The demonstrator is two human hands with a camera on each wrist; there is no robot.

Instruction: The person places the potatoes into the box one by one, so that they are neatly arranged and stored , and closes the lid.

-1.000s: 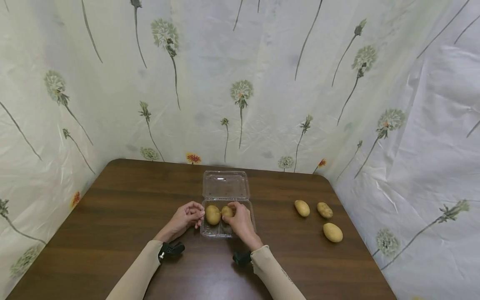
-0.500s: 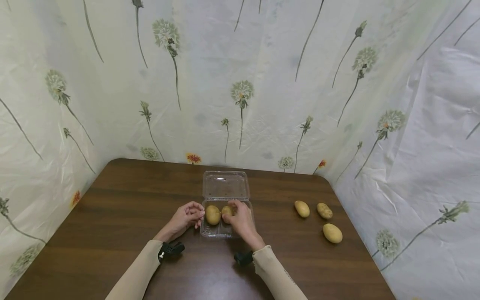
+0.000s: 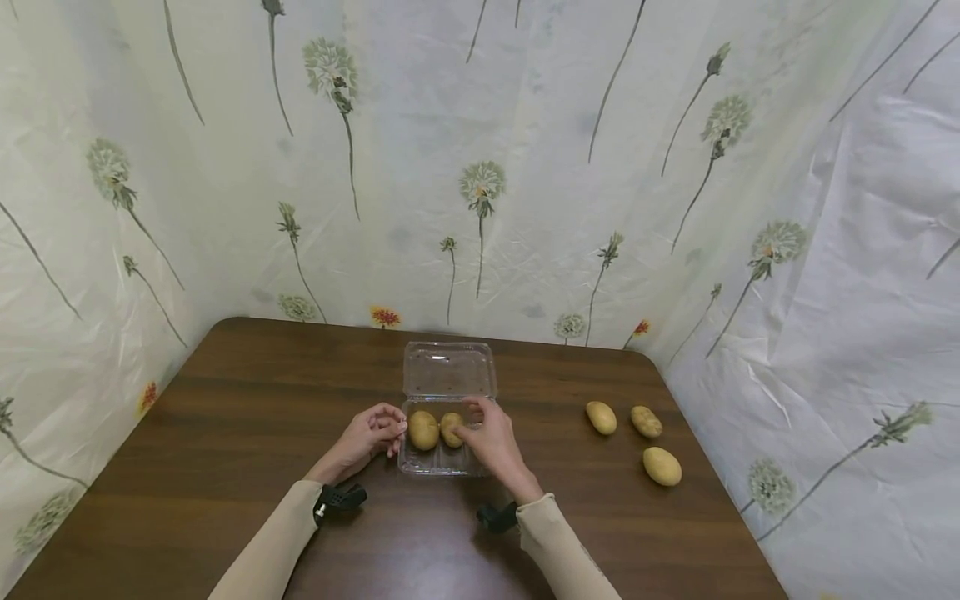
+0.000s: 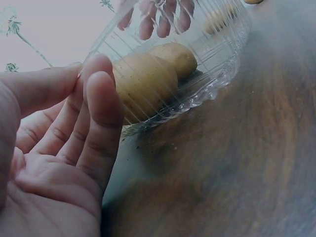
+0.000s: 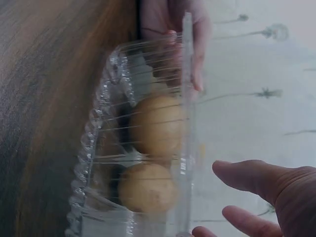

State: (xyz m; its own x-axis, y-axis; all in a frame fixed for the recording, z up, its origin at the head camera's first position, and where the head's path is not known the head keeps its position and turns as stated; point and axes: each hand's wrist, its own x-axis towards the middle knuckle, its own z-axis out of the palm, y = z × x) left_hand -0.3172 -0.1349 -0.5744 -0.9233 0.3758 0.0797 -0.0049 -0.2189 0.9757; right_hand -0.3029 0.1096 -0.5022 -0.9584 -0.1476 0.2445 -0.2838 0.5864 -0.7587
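A clear plastic clamshell box [image 3: 438,463] lies on the table with its lid [image 3: 449,369] folded back. Inside sit two potatoes, a larger left one [image 3: 423,430] and a smaller right one [image 3: 452,429]. My left hand [image 3: 369,437] pinches the box's left rim between thumb and fingertips, as the left wrist view shows at the clear wall [image 4: 217,64]. Above the box's right side is my right hand [image 3: 495,439], thumb and fingers spread apart. In the right wrist view, that hand [image 5: 261,195] holds nothing, and a gap separates its thumb from the smaller potato [image 5: 148,188].
Three more potatoes lie on the right of the brown wooden table [image 3: 300,383]: one nearer the box [image 3: 601,417], a blotchy one [image 3: 647,422] and one closer to the front [image 3: 662,467]. A flower-printed curtain [image 3: 420,125] surrounds the table's back and sides.
My right hand has let go of the smaller potato and drawn slightly right, its fingers opening. My left hand has stayed at the rim.
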